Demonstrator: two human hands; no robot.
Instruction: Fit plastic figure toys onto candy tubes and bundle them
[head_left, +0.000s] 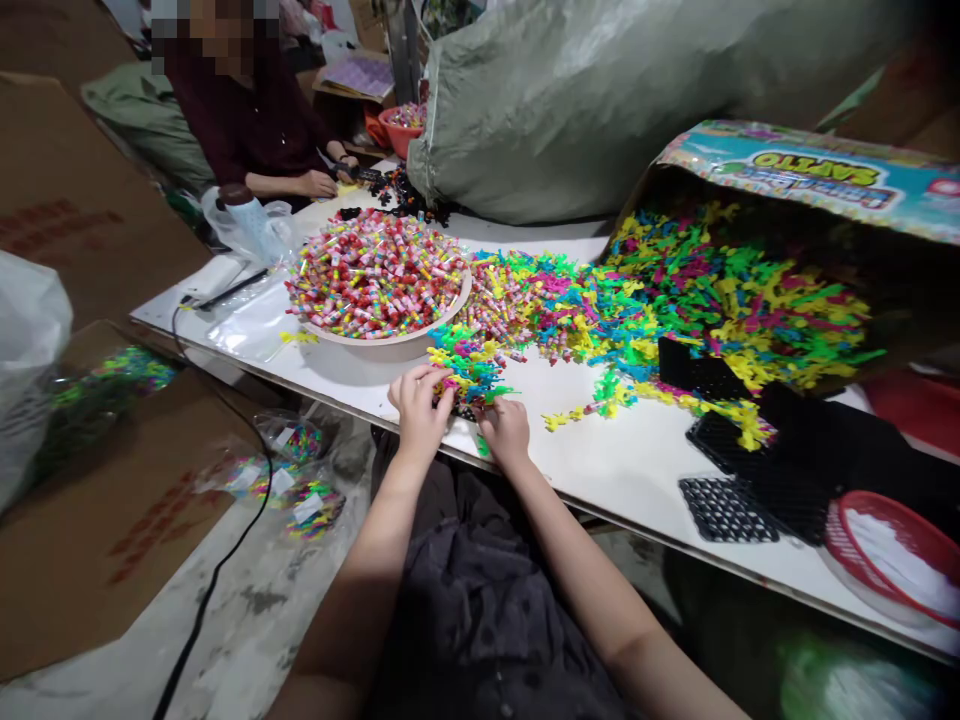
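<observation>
My left hand point(417, 402) and my right hand point(505, 428) rest at the near edge of the white table point(630, 470). Both have their fingers curled onto a small heap of bright plastic toy pieces point(465, 367) lying between them. What sits under the fingertips is hidden. Just beyond the heap stands a wide bowl point(390, 338) piled with small striped candy tubes point(375, 270). A long spill of the same coloured pieces point(675, 290) runs right across the table.
An open printed carton point(810, 180) pours out pieces at right. Black mesh trays point(757, 470) and a red basket point(892, 550) lie near right. Another person point(247, 110) sits at the far end. A big grey sack point(600, 100) lies behind. Filled bags point(300, 480) sit on the floor.
</observation>
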